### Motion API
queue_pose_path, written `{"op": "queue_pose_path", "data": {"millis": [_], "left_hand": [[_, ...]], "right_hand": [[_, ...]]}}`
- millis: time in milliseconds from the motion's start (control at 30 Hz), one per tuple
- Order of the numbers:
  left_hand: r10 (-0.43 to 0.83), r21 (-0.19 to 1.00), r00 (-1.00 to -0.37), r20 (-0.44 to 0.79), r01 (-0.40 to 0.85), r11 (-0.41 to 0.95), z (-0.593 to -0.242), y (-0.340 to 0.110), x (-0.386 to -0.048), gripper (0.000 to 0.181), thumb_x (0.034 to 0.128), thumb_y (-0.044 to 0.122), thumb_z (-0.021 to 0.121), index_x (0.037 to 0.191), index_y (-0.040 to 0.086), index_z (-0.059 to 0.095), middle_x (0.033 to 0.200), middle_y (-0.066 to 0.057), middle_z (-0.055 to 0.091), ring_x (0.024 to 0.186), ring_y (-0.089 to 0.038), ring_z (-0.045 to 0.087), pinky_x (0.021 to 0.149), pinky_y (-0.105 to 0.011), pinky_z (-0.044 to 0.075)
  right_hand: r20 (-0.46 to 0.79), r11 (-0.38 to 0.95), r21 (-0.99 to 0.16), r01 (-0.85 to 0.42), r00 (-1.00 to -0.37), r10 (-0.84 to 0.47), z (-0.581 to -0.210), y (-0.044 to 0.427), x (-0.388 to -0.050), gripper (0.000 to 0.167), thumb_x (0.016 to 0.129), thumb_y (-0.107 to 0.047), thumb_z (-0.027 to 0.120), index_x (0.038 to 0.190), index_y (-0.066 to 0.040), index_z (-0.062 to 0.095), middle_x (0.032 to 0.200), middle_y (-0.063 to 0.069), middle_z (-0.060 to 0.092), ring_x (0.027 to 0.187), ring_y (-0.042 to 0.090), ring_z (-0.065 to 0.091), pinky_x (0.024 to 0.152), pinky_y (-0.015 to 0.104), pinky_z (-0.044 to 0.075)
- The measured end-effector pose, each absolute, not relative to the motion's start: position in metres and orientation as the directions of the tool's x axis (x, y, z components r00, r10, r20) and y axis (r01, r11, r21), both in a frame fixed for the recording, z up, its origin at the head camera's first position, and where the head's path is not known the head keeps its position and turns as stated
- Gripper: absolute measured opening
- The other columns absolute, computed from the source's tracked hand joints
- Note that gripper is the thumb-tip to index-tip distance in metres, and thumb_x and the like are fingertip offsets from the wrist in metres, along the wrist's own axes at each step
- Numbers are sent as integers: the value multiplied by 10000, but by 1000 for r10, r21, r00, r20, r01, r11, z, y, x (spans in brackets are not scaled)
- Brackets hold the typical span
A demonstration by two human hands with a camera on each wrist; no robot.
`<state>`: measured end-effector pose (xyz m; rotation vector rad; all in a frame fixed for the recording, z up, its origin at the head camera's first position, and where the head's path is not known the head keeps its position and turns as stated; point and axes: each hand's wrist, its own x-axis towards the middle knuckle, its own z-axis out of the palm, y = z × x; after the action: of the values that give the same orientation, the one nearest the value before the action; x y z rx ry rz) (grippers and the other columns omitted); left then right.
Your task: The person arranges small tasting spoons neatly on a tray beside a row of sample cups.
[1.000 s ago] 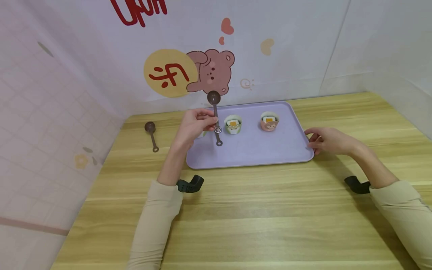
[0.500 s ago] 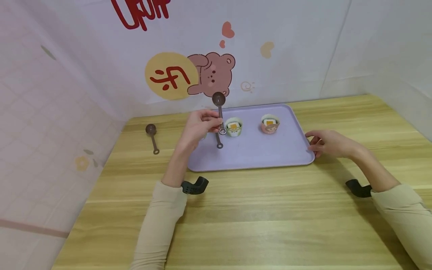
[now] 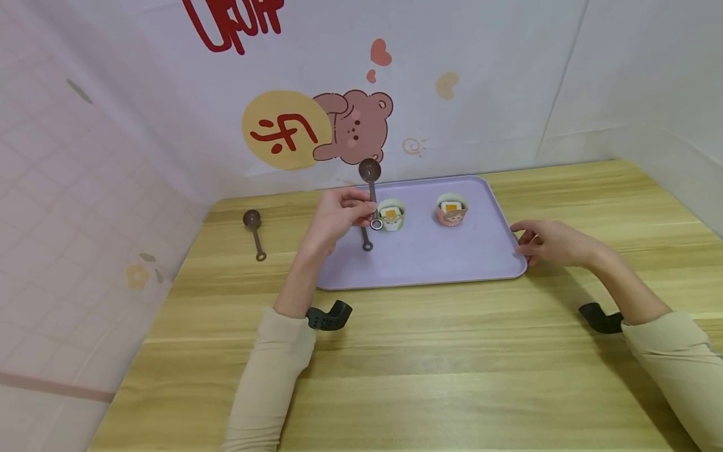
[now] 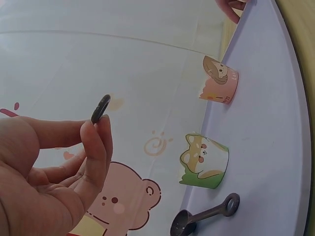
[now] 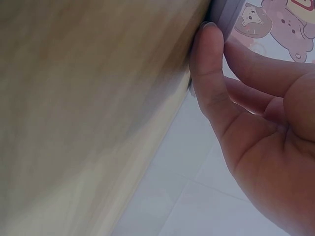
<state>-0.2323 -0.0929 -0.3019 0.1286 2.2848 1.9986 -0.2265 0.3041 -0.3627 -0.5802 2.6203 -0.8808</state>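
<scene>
Scoop (image 3: 369, 171) sits pinched in my left hand (image 3: 339, 216); swung low, it could tip the cup (image 3: 393, 224) just right of there. My right hand (image 3: 550, 242), gripping the tray's edge (image 3: 518, 270), could jolt it.

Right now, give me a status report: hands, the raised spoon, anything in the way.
Left hand pinching the raised spoon. Right hand gripping the tray at its right edge. Possible obstacles: green cup and second spoon on the tray.
</scene>
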Motion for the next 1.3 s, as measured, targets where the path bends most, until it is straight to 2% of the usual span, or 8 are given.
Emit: {"op": "queue_pose_path", "data": {"millis": [133, 367, 667, 1300], "left_hand": [[133, 991, -991, -10, 8, 134, -304, -90, -232, 179, 944, -4, 684, 1106, -75, 657, 948, -170, 698, 672, -134, 646, 672, -232, 588], [129, 990, -992, -11, 8, 143, -304, -84, -232, 196, 943, 4, 689, 1125, -61, 652, 944, -157, 708, 666, -122, 653, 758, -322, 606], [130, 994, -991, -14, 0, 109, -310, -75, -236, 200, 940, -17, 685, 1127, -76, 647, 906, -142, 701, 647, -119, 647, 661, -225, 586], [98, 993, -995, 2, 14, 120, -332, -48, -243, 165, 930, 21, 715, 1083, -34, 686, 873, -138, 719, 622, -110, 637, 615, -209, 570]], "right_hand": [[-163, 726, -632, -271, -870, -466, -362, 302, -226, 451, 968, 56, 602, 1342, 219, 409, 975, 189, 658, 744, 226, 685, 667, 327, 597], [-147, 731, -618, -289, -871, -469, -360, 300, -228, 448, 962, 64, 608, 1334, 223, 416, 976, 197, 672, 737, 228, 687, 668, 329, 596], [-146, 725, -621, -297, -865, -480, -359, 300, -230, 450, 964, 54, 601, 1341, 216, 415, 988, 201, 668, 750, 234, 690, 673, 329, 594], [-168, 733, -623, -271, -869, -464, -366, 304, -228, 465, 974, 45, 603, 1354, 215, 398, 976, 177, 659, 748, 228, 680, 678, 336, 591]]}}
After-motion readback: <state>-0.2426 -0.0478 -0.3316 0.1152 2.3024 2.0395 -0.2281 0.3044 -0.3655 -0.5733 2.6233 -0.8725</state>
